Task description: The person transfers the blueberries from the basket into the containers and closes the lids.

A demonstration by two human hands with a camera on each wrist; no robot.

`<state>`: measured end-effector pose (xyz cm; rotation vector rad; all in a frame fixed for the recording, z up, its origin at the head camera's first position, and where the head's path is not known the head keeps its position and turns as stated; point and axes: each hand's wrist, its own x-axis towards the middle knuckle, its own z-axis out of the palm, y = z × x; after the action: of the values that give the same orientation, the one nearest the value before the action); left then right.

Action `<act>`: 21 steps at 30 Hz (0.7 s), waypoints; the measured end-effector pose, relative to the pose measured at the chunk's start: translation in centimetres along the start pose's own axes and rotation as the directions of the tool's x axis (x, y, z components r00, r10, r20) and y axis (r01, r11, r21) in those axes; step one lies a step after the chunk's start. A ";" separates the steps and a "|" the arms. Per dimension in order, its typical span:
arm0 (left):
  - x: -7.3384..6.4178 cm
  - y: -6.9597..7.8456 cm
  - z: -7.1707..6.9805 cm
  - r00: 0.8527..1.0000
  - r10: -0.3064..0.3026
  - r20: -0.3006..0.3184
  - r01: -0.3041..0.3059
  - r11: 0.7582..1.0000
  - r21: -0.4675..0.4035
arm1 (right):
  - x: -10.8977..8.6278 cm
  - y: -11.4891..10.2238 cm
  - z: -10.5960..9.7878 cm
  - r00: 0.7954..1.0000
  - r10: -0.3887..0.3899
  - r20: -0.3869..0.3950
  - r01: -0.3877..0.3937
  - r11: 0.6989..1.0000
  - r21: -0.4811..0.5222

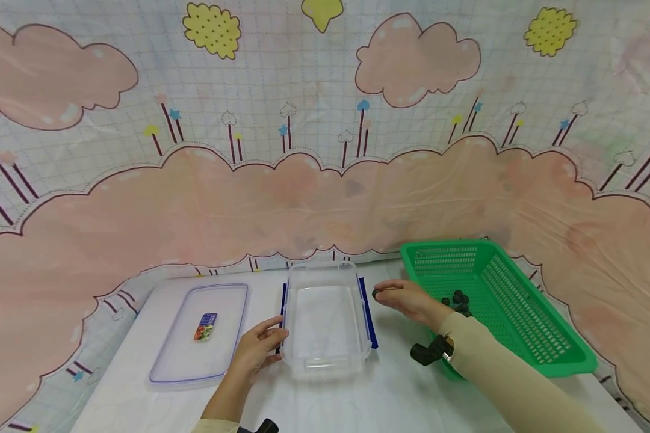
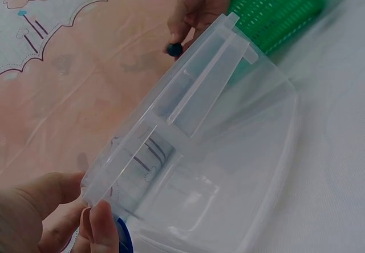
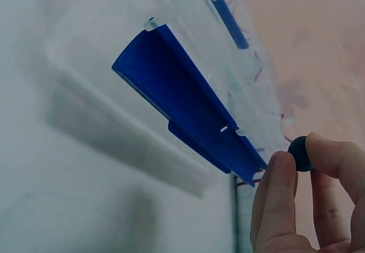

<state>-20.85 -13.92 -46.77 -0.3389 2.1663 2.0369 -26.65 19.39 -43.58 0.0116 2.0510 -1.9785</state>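
A clear plastic storage box with blue side latches stands uncovered on the table. At its left side my left hand pinches the rim; the left wrist view shows the thumb and fingers about the box edge. Just right of the box, my right hand holds a small dark ball between thumb and fingertips. This ball is apart from the box. Several similar dark balls lie in the green basket, partly hidden by the right wrist.
Left of the box lies its flat clear lid with a bluish rim and a colourful label. The basket fills the right side of the white table. A printed cloth hangs behind.
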 end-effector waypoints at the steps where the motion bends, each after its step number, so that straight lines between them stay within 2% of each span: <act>1: 0.0 0.0 0.0 1.000 -0.001 0.000 0.001 1.000 0.000 | 0.2 0.1 0.2 1.000 0.003 -0.004 -0.003 1.000 0.014; 6: 0.0 -0.1 -0.1 1.000 -0.004 0.003 0.004 1.000 -0.001 | 0.9 0.1 1.3 1.000 0.005 0.002 -0.005 0.999 0.042; 14: 0.1 -0.3 -0.1 1.000 0.008 0.009 -0.007 1.000 -0.014 | 1.8 -0.1 2.3 0.999 0.031 -0.037 -0.031 1.000 0.005; 21: 0.2 -0.4 -0.1 1.000 0.011 0.021 -0.010 1.000 -0.027 | 2.7 -1.3 2.6 1.000 -0.012 -0.003 0.012 0.999 -0.045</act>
<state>-20.98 -14.07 -47.17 -0.3080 2.1346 2.0677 -29.03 16.27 -42.95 -0.0071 2.1023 -1.9399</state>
